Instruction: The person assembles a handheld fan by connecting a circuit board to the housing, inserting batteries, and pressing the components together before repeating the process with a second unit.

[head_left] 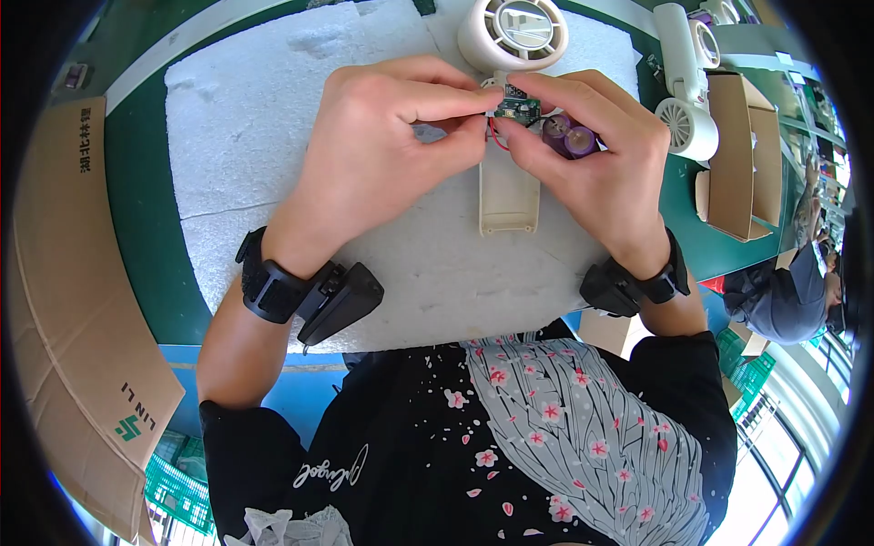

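A small green circuit board (521, 111) is pinched in my right hand (605, 136), between thumb and forefinger. From the other side, the closed fingertips of my left hand (382, 136) meet at a thin red wire (496, 136) and white connector at the board's edge. Purple cylindrical batteries (579, 140) sit beside the board, under my right palm. Below the fingers lies the cream, open handle shell (508, 196) of a handheld fan. Its round, grilled fan head (513, 35) lies farther away. My fingers partly hide the board's joint with the shell.
A white foam sheet (391, 300) covers the green table (146, 227). More white fans (687, 127) and an open cardboard box (742, 168) stand at the right. A large carton (73, 364) leans at the left. Another person (783, 296) sits at far right.
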`<state>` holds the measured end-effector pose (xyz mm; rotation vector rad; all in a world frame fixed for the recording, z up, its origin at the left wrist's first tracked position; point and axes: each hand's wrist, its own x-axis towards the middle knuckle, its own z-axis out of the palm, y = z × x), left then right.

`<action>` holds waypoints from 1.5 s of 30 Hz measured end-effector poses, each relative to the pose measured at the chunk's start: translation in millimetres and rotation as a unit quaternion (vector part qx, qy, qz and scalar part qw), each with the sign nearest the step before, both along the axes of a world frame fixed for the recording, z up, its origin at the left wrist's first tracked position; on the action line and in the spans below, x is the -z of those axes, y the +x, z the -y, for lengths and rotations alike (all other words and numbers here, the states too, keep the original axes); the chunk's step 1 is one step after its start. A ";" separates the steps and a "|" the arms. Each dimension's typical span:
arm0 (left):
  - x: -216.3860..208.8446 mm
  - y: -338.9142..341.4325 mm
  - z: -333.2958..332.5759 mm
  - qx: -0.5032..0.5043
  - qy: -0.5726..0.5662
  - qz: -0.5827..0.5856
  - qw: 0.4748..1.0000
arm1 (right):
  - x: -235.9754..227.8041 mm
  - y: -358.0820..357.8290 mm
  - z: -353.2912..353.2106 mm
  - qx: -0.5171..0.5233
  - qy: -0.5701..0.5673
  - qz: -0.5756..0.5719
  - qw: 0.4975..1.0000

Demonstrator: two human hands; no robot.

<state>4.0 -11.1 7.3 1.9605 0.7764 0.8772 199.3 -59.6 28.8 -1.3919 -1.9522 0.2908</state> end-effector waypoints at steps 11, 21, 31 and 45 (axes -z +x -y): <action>8.7 6.7 0.3 -0.014 -0.048 0.076 0.996 | -1.3 0.0 -0.7 0.005 -0.004 0.012 1.000; -0.9 10.4 11.4 0.005 -0.112 0.026 0.993 | -8.7 2.8 3.5 0.007 -0.088 -0.012 0.996; 5.2 20.2 14.9 -0.048 -0.111 0.041 0.992 | -6.5 2.8 2.8 -0.005 -0.043 0.025 0.999; 1.0 12.2 12.9 -0.007 -0.141 -0.003 0.990 | -5.1 0.7 4.0 -0.007 -0.008 0.055 0.998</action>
